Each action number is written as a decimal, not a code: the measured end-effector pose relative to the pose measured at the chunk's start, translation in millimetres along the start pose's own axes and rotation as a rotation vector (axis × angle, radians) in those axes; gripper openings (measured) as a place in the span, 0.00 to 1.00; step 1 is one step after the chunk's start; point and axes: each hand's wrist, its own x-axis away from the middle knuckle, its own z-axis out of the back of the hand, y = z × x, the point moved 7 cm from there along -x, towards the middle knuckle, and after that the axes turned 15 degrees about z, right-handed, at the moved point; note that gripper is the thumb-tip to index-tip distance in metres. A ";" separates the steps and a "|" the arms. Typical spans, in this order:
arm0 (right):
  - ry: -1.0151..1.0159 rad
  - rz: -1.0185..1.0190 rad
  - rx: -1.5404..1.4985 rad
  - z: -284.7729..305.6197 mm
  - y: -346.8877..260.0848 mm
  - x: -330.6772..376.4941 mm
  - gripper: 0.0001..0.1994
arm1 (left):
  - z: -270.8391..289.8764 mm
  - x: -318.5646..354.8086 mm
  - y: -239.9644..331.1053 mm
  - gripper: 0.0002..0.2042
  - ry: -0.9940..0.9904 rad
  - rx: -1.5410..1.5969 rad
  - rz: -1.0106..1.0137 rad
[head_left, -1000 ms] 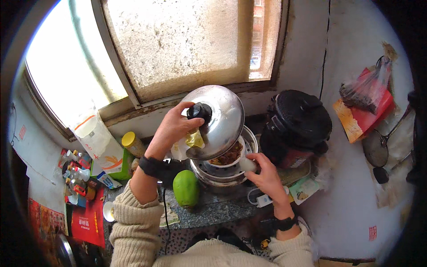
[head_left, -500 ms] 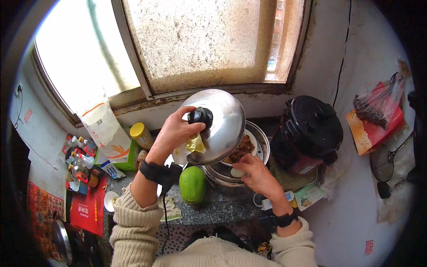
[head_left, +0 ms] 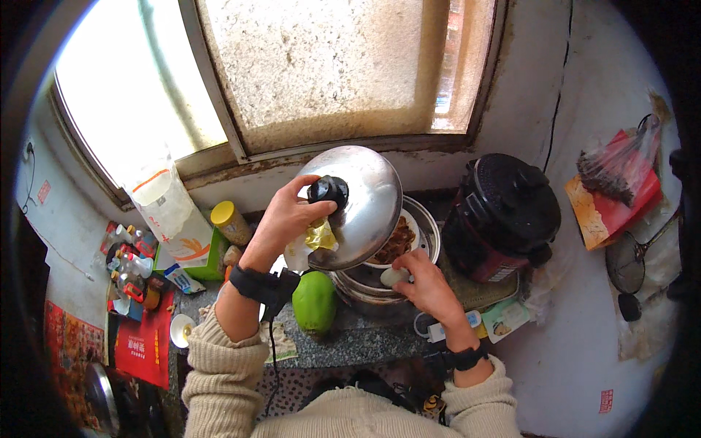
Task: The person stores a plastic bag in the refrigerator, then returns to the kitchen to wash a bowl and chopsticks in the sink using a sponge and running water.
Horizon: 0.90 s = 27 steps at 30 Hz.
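Note:
My left hand (head_left: 288, 219) is closed round the black knob of a shiny metal pot lid (head_left: 372, 193), which is tilted above the left part of a steel pot (head_left: 437, 248). A crumpled-looking yellow patch (head_left: 320, 236) shows below my thumb against the lid. Inside the pot, partly covered by the lid, a white dish (head_left: 415, 221) holds brown food (head_left: 396, 241). Over the pot's near side, my right hand (head_left: 432, 292) pinches a small, pale, rounded piece (head_left: 394, 277); its kind cannot be made out. A green papaya (head_left: 314, 303) lies left of the pot.
A black electric cooker (head_left: 507, 215) stands right of the pot. At the left are a yellow-lidded jar (head_left: 231, 221), a green box (head_left: 212, 263) and several bottles (head_left: 131, 274). Bags and a strainer (head_left: 626, 263) hang on the right wall. The window (head_left: 328, 73) is behind.
My right hand has shifted slightly, and more of the pale piece shows at its fingertips. The lid stays raised in my left hand, almost unmoved.

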 end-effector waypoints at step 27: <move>0.482 -0.137 0.183 34.3 1.5 68.7 0.09 | -99.2 -32.2 -16.4 0.26 0.015 -0.536 -0.170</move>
